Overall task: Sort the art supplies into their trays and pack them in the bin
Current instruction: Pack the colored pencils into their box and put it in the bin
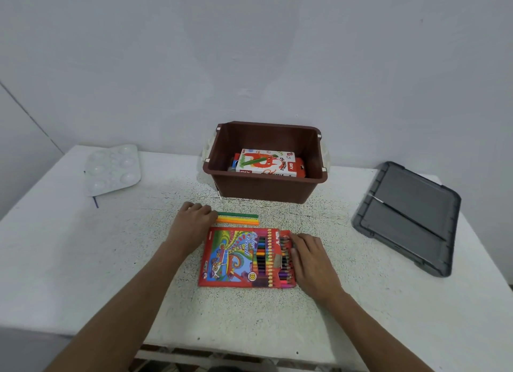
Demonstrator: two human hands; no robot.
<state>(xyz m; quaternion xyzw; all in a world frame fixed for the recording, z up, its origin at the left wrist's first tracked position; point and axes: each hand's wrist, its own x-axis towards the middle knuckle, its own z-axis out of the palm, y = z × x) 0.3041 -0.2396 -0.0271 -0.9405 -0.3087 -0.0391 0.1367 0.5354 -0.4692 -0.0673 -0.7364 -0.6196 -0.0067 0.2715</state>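
In front of the bin, left hand curls over the loose pencils, right hand rests flat-fingered on the pencil box; risk: boxed pencils protruding, likely to spill or block reinsertion.

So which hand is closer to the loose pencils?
Left. The left hand touches the loose pencils; the right hand rests on the pencil box, apart from them.

Red pencil box flat, brown bin behind

Brown bin, grey lid
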